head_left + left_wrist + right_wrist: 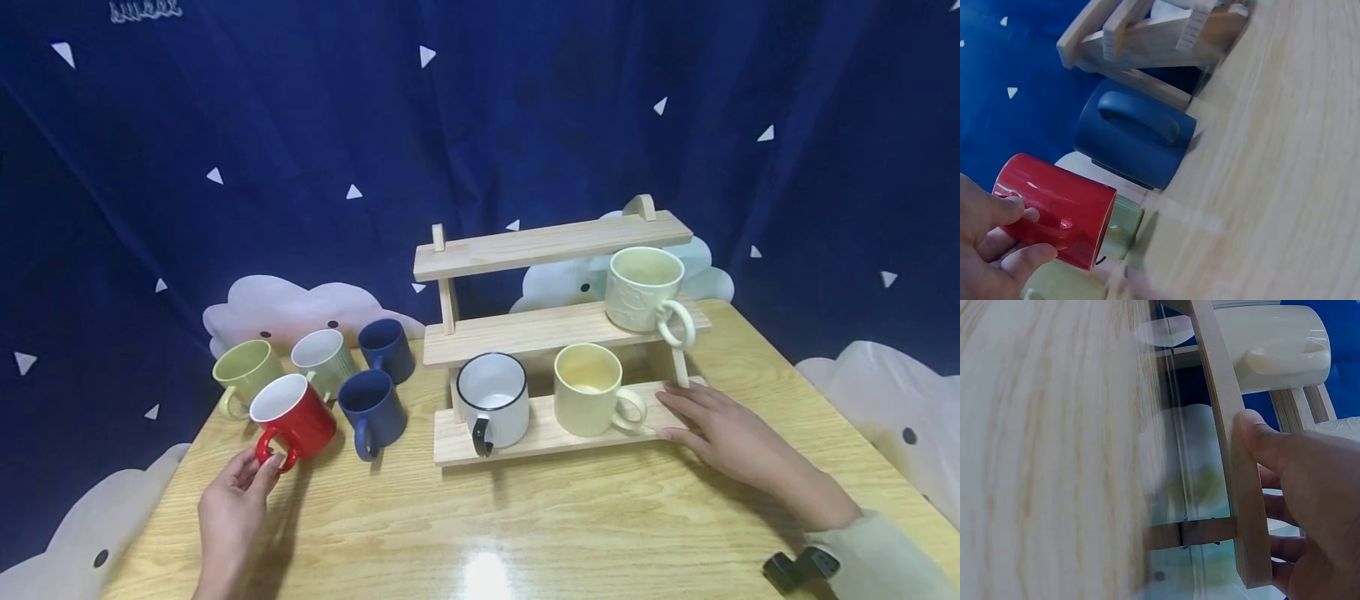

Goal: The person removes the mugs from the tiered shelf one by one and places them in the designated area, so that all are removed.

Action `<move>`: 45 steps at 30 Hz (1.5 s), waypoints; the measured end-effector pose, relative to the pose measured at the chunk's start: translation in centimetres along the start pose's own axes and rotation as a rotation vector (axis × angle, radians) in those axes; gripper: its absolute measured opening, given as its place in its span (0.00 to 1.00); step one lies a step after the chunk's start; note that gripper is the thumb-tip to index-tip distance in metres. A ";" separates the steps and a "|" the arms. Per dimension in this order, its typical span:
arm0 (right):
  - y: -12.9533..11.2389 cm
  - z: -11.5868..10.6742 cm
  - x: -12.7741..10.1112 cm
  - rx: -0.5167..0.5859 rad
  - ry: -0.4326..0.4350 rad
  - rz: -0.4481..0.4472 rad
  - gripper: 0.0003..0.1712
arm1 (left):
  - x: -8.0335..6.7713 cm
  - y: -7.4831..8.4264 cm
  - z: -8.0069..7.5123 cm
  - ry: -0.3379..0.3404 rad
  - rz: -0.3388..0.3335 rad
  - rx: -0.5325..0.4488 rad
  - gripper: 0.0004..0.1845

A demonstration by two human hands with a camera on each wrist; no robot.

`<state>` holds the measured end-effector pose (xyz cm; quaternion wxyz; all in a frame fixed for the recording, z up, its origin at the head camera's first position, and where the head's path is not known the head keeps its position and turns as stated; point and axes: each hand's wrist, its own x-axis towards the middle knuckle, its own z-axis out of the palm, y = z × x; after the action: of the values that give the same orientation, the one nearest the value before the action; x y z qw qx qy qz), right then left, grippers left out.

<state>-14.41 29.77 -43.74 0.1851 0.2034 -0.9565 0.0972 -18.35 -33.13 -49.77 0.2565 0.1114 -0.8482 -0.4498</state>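
Note:
My left hand (pixel 234 500) pinches the handle of a red mug (pixel 309 423) with a white inside. In the left wrist view, fingers and thumb close on that handle, and the mug's base stands off the tabletop. The mug leans in front of a green mug (pixel 251 371) and a pale ribbed mug (pixel 327 358). Over on the right, my right hand (pixel 723 433) rests on the right end of the lowest plank of a wooden tiered rack (pixel 517 333). Its thumb touches the plank's front edge, its fingers extended over the top, beside a yellow mug (pixel 587 400).
Two dark blue mugs (pixel 372 408) stand between the red mug and the rack. On the lowest plank sits a white mug with a black rim (pixel 493 398); a pale embossed mug (pixel 637 292) occupies the middle plank. Behind the table (pixel 420 533) hangs a blue curtain (pixel 480 108).

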 end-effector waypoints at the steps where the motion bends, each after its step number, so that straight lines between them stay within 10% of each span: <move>1: 0.0 0.0 0.0 0.000 0.001 -0.001 0.31 | -0.5 1.3 -0.3 -0.012 -0.009 -0.006 0.19; 6: 0.0 -0.1 -0.1 0.001 0.006 -0.005 0.31 | -2.2 5.4 -1.1 -0.029 -0.029 0.020 0.17; 10: 0.1 0.0 0.0 0.001 0.006 -0.007 0.31 | -2.7 5.8 -1.0 -0.012 -0.013 0.027 0.16; 45: 0.1 0.1 -0.1 -0.001 -0.009 0.000 0.31 | -3.0 4.5 -0.4 -0.031 -0.086 0.038 0.13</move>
<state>-14.42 29.83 -43.87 0.1808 0.2035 -0.9574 0.0959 -15.41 -29.57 -46.90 0.2218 0.1457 -0.8548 -0.4460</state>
